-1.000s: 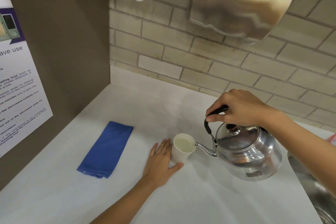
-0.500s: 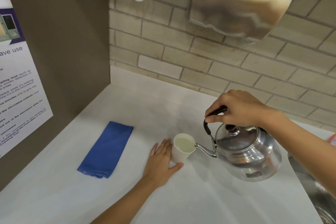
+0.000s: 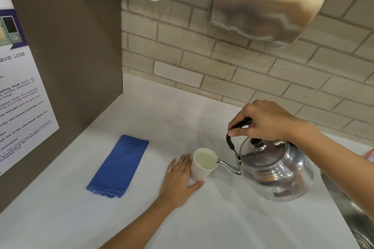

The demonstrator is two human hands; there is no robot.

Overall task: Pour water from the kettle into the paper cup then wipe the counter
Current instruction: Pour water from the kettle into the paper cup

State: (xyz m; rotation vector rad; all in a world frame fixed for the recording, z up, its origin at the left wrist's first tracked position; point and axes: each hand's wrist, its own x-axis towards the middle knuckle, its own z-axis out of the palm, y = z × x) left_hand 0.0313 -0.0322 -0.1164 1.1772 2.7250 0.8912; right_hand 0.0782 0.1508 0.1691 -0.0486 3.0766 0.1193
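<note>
On the white counter [image 3: 222, 218], the paper cup [image 3: 202, 164] sits where it sat a second ago, looking nearly full now. Left hand [image 3: 180, 180] lies open, curled against its side. Right hand [image 3: 263, 121] is clamped on the kettle [image 3: 277, 172] handle, spout at the rim. Pouring looks almost done; the blue cloth [image 3: 119, 166] waits nearby for wiping.

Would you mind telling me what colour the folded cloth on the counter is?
The folded cloth is plain blue, clearest in the head view, lying left of the paper cup.
</note>
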